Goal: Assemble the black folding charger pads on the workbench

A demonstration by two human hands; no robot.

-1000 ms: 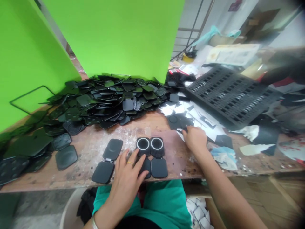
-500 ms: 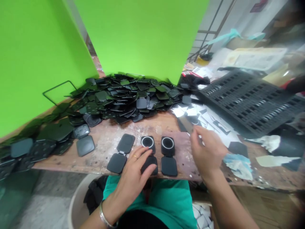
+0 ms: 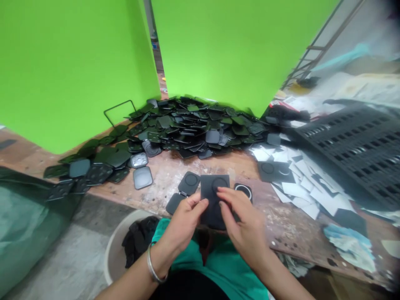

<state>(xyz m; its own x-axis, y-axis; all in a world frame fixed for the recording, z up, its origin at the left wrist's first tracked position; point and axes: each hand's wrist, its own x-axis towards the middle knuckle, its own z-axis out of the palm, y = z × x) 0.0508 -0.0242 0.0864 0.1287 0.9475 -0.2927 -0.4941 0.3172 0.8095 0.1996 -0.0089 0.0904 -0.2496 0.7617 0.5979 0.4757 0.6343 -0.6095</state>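
Both hands hold a flat black sheet with a round mark (image 3: pixel 213 196) just above the near edge of the wooden table (image 3: pixel 162 175). My left hand (image 3: pixel 184 223) grips its left side and my right hand (image 3: pixel 242 225) presses fingers on its face. Under and beside the sheet lie hinged black cases: one shut-faced pair (image 3: pixel 185 189) to the left and one with a white ring (image 3: pixel 243 190) to the right, partly hidden. A big heap of black square parts (image 3: pixel 193 125) lies beyond.
Green screens (image 3: pixel 78 62) stand behind the table. A black slotted tray (image 3: pixel 350 146) sits at the right above scattered white and black paper pieces (image 3: pixel 300 179). A round bin (image 3: pixel 125 246) stands below the table edge, with a green bag (image 3: pixel 28 225) at the left.
My right hand picked a black sheet from the paper pile and brought it to the centre. My left hand left the ringed cases and took hold of the sheet. The view swung left.
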